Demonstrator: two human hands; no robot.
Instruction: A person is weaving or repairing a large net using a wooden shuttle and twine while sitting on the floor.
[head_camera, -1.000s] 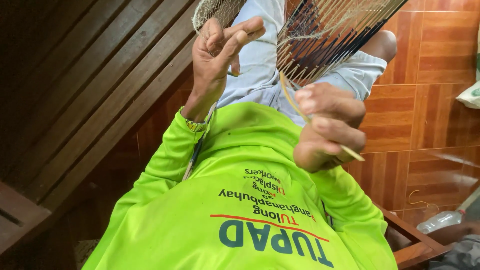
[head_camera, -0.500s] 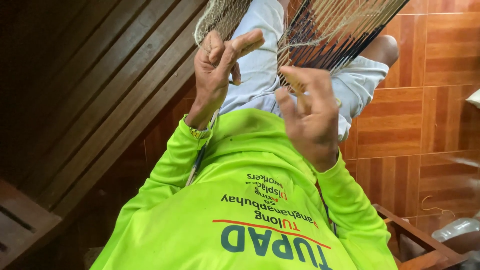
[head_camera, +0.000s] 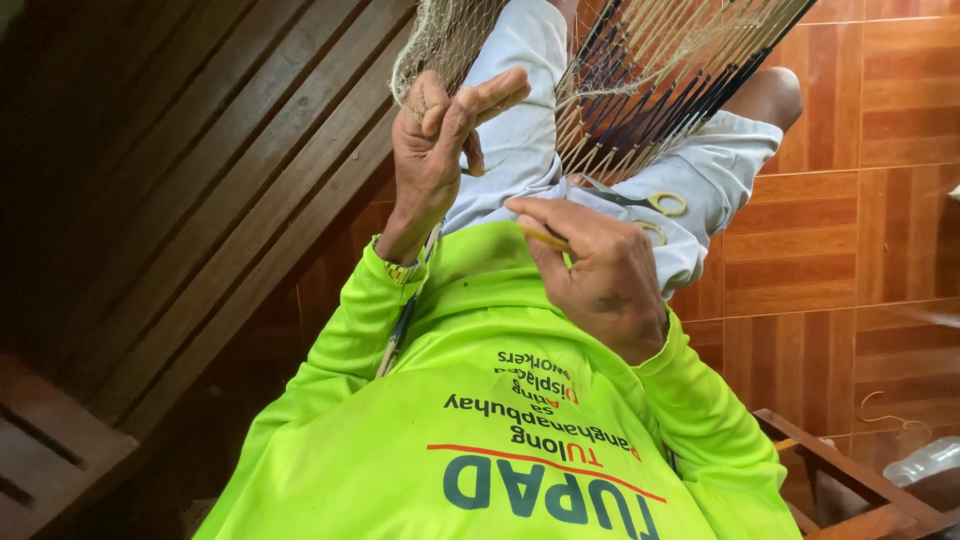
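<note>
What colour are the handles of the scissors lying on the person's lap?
Yellow. The scissors lie on the light shorts, shown best in the head view.

Left hand (head_camera: 440, 150) pinches pale netting (head_camera: 440, 40); right hand (head_camera: 600, 275) grips yellow netting needle (head_camera: 545, 238); scissors (head_camera: 650, 203) on lap.

— How many hands are at work?
— Two: a left hand (head_camera: 435, 150) and a right hand (head_camera: 600, 275).
— And nets?
— One net (head_camera: 650, 70), just above both grips.
— Scissors?
— One pair of scissors (head_camera: 640, 203), just beyond the right grip.
— Anything in the right grip?
— One yellow stick (head_camera: 545, 238).
— Shirts?
— One green shirt (head_camera: 480, 400).
</note>
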